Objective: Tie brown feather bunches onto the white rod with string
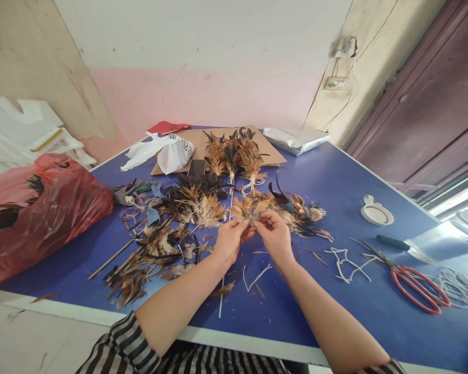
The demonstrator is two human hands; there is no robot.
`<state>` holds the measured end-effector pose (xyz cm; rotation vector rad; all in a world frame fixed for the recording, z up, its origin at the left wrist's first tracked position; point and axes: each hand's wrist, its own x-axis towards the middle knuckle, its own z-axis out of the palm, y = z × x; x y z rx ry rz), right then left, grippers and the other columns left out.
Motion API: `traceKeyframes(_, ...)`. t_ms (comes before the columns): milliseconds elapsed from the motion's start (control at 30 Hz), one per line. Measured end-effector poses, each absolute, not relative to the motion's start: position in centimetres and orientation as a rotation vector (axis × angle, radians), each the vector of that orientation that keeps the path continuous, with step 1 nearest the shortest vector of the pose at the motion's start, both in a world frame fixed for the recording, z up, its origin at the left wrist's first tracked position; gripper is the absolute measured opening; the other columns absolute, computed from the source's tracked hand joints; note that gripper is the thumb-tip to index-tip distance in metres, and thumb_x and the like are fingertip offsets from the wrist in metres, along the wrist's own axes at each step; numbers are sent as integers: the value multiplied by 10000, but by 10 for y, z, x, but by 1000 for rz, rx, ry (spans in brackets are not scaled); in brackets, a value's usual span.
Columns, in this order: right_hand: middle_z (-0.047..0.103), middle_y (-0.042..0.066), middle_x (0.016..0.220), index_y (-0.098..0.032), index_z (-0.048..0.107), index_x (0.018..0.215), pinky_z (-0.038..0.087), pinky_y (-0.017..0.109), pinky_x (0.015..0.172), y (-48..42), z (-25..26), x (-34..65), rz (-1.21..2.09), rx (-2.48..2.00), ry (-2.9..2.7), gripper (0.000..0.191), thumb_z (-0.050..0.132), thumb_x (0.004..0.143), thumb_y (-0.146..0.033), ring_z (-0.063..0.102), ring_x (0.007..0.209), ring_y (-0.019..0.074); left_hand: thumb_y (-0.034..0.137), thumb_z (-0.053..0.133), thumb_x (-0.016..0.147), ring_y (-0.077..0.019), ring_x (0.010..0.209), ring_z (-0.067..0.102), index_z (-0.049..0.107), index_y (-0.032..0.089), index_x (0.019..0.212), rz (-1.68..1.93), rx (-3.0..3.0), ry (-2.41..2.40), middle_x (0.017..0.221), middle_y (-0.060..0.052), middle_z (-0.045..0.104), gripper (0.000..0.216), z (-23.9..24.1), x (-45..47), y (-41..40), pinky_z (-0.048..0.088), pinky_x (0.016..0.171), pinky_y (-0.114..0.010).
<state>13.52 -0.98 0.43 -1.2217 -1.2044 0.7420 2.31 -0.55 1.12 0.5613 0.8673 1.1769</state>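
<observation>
Clock centred on the hands, 12 toward the wall. Left hand [232, 240] and right hand [275, 238]: thumbs and fingertips pinched nearly closed, tips meeting over a small feather tuft [242, 205] at mid-counter. Exact grip partly hidden by the fingers.

Risks, as judged:
1. Tuft looks loose; no tie visible on it. If either pinch eases, quills could slide or fan apart.
2. Feather heap [197, 205] between 9 and 10, and second heap [306, 214] near 3, both lie close to the fingers. Strays could mix into the tuft; a draught or sleeve could scatter them.
3. Thin white stick [221, 297] runs out below the left hand toward 7. A forearm shift could roll it.
4. Red-handled scissors [418, 288] between 3 and 4, blades toward the hands, near loose cut string [348, 265]. A blind reach might nick a finger or snag string.
5. Tied bundles [234, 153] just short of 12, on cardboard [272, 149]: dragging the board could disturb them.
</observation>
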Motion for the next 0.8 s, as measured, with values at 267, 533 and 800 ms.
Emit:
traceKeyframes(267,572,-3,711,-206,549,837,458,259,628,-10,-1,128,896,-1138,-1110,232,647,641,-283,535,641,127,196,710,612,-121,622,618,652,109,714,1201,615,872,688,-54,659,146,6,19,-10,495,597,-217)
traceKeyframes(533,601,-2,729,-202,561,812,453,261,639,-10,1,132,1101,-1145,-1130,253,690,610,-284,554,642,132,204,733,570,-80,614,581,675,122,744,1237,671,808,718,-26,659,201,-4,13,-10,480,604,-185)
traceKeyframes(800,595,-18,619,-188,593,681,406,244,584,-9,-2,139,1022,-1233,-1280,100,645,644,-265,519,577,123,181,750,545,-107,684,602,672,120,750,1189,652,812,743,-32,658,228,-7,10,-9,494,662,-212)
